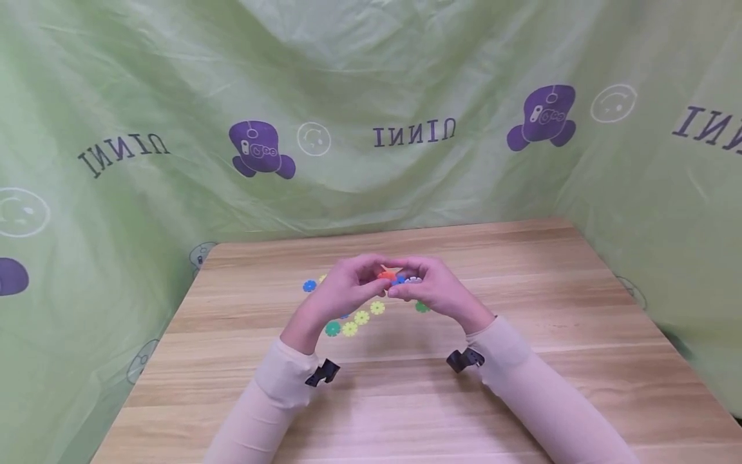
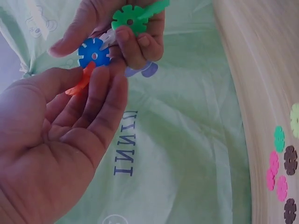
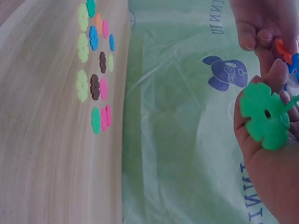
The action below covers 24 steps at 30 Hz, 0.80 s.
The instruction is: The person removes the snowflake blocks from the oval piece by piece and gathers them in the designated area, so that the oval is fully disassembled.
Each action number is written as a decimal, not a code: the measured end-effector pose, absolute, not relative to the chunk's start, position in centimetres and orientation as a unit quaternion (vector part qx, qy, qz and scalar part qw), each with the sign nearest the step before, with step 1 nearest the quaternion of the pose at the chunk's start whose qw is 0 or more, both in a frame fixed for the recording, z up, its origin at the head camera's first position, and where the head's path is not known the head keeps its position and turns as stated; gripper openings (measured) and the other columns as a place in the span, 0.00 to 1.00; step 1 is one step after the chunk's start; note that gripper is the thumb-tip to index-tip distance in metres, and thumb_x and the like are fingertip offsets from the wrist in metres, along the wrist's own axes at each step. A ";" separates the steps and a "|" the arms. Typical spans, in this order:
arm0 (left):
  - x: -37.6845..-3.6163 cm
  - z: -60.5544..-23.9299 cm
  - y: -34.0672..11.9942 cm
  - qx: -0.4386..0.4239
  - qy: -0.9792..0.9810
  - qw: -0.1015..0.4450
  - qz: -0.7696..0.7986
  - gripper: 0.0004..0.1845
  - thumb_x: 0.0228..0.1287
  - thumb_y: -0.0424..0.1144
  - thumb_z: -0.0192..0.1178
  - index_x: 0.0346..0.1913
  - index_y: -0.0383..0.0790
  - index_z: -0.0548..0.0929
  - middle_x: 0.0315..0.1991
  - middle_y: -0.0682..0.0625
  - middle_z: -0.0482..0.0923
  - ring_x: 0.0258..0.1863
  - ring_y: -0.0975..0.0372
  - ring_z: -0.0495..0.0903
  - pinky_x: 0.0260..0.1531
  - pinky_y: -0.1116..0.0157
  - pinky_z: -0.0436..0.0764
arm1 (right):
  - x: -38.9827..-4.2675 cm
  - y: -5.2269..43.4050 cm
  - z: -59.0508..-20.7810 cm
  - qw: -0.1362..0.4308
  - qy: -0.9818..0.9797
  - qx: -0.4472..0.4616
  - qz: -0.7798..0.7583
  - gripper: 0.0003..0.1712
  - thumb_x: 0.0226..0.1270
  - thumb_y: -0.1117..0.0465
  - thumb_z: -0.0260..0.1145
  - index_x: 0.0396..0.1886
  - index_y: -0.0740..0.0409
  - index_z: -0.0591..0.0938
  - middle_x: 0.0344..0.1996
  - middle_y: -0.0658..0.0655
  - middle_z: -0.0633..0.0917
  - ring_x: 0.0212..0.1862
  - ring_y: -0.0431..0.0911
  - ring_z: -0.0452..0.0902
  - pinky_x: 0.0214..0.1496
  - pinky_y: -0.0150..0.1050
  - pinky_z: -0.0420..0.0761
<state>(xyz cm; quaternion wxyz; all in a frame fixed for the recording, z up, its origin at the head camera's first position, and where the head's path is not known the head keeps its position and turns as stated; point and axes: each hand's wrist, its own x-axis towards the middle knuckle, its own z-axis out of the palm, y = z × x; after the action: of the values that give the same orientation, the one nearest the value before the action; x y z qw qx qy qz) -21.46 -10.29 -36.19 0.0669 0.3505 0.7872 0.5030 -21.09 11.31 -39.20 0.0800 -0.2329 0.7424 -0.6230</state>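
Observation:
Both hands meet above the table, joined by a short chain of notched plastic snowflake discs. My left hand (image 1: 348,283) pinches an orange snowflake disc (image 2: 80,85) between thumb and fingers. A blue disc (image 2: 88,52) sits against the orange one, with a white disc (image 2: 108,38) beside it, partly hidden by fingers. My right hand (image 1: 435,287) holds the other end, its fingers curled round a green disc (image 2: 122,17). Another green piece (image 2: 156,8) sticks out from that disc at an angle. In the right wrist view the green disc (image 3: 259,119) lies along the right palm.
Loose snowflake discs lie on the wooden table (image 1: 394,399) under the hands, among them yellow (image 1: 377,308), green (image 1: 333,328) and blue (image 1: 310,285). Pink (image 3: 103,88) and brown discs (image 3: 95,87) lie there too. A green printed curtain (image 1: 359,180) surrounds the table.

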 end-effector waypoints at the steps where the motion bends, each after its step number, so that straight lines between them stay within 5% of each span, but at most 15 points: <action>1: -21.5 -36.2 -10.3 0.357 0.787 0.071 0.498 0.15 0.67 0.32 0.63 0.56 0.39 0.82 0.36 0.51 0.85 0.35 0.54 0.84 0.36 0.62 0.84 | -21.1 11.3 -39.3 0.079 0.743 -0.234 -0.622 0.31 0.57 0.58 0.77 0.61 0.55 0.80 0.40 0.60 0.87 0.38 0.52 0.84 0.37 0.41 0.84; 7: -21.6 -36.3 -10.6 0.377 0.786 0.072 0.485 0.12 0.66 0.31 0.63 0.51 0.34 0.85 0.40 0.50 0.85 0.37 0.54 0.85 0.38 0.63 0.84 | -21.2 11.2 -39.5 0.069 0.751 -0.239 -0.612 0.30 0.58 0.60 0.76 0.61 0.57 0.80 0.39 0.57 0.87 0.33 0.49 0.81 0.28 0.36 0.79; 14: -21.7 -36.3 -11.0 0.351 0.785 0.051 0.507 0.09 0.67 0.33 0.63 0.48 0.41 0.87 0.37 0.44 0.85 0.32 0.57 0.83 0.29 0.63 0.82 | -21.3 11.5 -39.4 0.064 0.737 -0.241 -0.629 0.25 0.57 0.58 0.77 0.55 0.56 0.84 0.45 0.60 0.86 0.42 0.51 0.84 0.42 0.42 0.84; 24: -20.8 -35.8 -10.4 0.358 0.775 0.001 0.522 0.07 0.63 0.25 0.64 0.43 0.33 0.87 0.30 0.42 0.83 0.24 0.56 0.77 0.23 0.71 0.75 | -21.3 11.9 -39.4 0.047 0.737 -0.243 -0.629 0.21 0.57 0.57 0.77 0.51 0.57 0.86 0.39 0.57 0.87 0.35 0.46 0.80 0.35 0.37 0.82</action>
<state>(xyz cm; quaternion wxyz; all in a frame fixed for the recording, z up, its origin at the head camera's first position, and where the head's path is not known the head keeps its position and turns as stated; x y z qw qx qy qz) -20.79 -10.40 -35.76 0.0014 0.3578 0.7745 0.5216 -21.28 11.87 -39.38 0.0466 -0.2429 0.7370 -0.6291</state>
